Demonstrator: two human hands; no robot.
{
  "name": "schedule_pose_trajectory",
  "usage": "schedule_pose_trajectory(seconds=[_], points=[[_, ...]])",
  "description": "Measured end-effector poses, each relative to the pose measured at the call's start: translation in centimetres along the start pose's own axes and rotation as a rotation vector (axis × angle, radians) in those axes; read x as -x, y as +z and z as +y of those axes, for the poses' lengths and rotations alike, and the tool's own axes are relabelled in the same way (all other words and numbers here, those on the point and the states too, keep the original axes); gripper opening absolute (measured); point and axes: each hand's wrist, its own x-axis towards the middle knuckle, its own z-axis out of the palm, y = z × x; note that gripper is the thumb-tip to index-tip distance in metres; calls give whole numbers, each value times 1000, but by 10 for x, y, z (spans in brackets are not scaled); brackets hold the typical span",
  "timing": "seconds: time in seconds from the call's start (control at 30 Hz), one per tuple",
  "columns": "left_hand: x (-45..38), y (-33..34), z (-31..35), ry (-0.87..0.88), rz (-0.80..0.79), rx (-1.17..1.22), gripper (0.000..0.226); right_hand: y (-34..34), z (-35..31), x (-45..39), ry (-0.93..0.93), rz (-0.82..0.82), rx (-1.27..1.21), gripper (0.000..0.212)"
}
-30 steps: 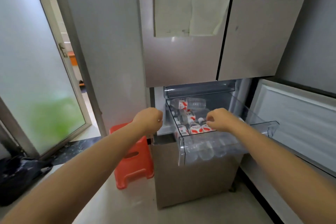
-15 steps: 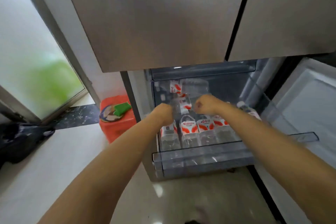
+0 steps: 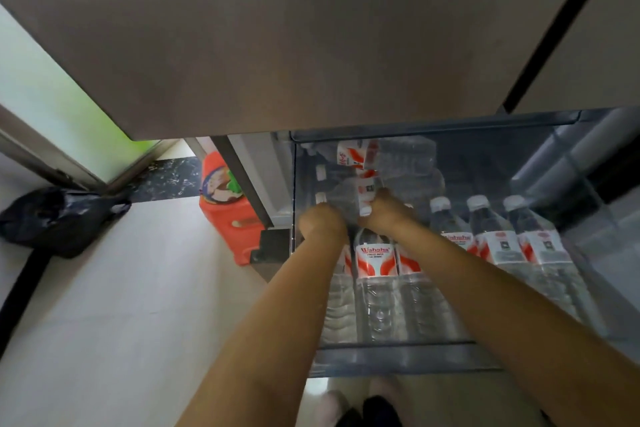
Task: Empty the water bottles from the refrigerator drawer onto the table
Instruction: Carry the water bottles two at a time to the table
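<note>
Item: water bottles, clear plastic, white caps, red-and-white labels. Location: all in the pulled-out refrigerator drawer, a see-through bin below the closed grey upper doors. Front row stands upright, shoulder to shoulder, from the left wall across to the right; behind it, further bottles lie on their sides, stacked at the back left. No desk in view.

Hands: left hand reaches in at the left end of the front row, fingers curled down out of sight; whether its grip has closed on a cap cannot be told. Right hand sits at the neck of an upright bottle just beside it, fingers apparently wrapped round the top, though blur leaves this unsure.

Handling note: best taken by the neck below the cap, one per hand, lifted straight up to clear the drawer's front wall. Upright row first; the lying stack behind may roll forward once its support goes. Full bottles look heavy and possibly damp, so a firm hold is advised.

Nearby: orange stool and black bag on the floor, left.
</note>
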Motion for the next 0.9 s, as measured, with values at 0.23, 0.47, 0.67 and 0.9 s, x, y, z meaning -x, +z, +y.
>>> schedule_pose_trajectory(seconds=[0.23,0.47,0.67,0.9], points=[[-2,5,-2,3,50,106,41,-34,5,27,-74,-19,-227,35],[21,-23,-10,82,-25,530,49,-76,8,86,-160,-10,-54,16],[66,-60,-21,205,20,521,47,-85,14,135,-246,43,86,36],[146,-66,-26,269,39,407,35,-86,24,173,-468,103,261,21]])
